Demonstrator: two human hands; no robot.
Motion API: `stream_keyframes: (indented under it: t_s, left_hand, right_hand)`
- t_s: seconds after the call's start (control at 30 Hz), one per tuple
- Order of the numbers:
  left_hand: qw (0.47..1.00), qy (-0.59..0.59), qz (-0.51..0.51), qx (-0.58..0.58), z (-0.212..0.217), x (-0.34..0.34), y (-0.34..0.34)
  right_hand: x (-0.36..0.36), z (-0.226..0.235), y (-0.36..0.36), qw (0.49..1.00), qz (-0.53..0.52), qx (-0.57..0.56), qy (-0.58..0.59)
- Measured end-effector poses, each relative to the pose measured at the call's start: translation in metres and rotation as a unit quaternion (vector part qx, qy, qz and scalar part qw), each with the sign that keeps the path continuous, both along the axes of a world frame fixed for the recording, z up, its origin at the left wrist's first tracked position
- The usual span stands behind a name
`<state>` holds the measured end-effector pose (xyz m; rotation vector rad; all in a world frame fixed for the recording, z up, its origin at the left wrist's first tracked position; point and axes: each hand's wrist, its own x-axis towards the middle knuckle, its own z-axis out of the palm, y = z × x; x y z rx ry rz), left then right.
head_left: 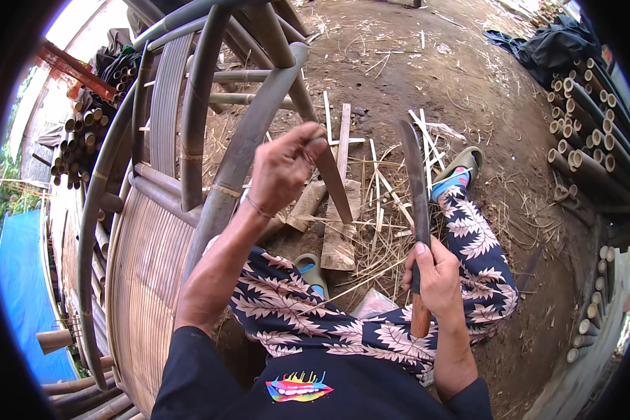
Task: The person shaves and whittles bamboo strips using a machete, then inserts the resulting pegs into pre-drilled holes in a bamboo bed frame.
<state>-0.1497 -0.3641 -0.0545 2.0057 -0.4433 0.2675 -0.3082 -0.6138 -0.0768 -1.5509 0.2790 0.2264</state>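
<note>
My right hand (438, 274) is closed round a machete (418, 175) near the base of its long dark blade. The blade points away from me, and its wooden handle (421, 318) sticks out below my fist. In front of me, my left hand (287, 166) is raised and closed on the upper end of a flat brown tapered piece (334, 183). That piece slants down to the right; I cannot tell whether it is bamboo or a blade. Below it lie a wooden board (339, 255) and a short bamboo block (306, 206) on the ground.
A bamboo chair (150, 262) with a slatted surface stands close at my left. Thin split strips (378, 185) and shavings litter the dirt floor (388, 73) between my feet. Bamboo poles (595, 133) are stacked at the right, with more poles (84, 140) at the far left.
</note>
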Motion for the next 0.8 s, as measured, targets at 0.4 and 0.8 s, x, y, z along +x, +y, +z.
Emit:
stream_keyframes:
  t_s: [0.4,0.8]
  left_hand:
    - [0.994,-0.066,-0.045,0.071,0.008,-0.035,-0.004]
    - [0.992,-0.09,-0.058,0.067,-0.007,-0.049,-0.012]
  right_hand:
    - [-0.005,0.024,0.033,0.991,0.059,-0.086,-0.081]
    - [-0.003,0.028,0.055,0.913,0.068,-0.28,-0.289]
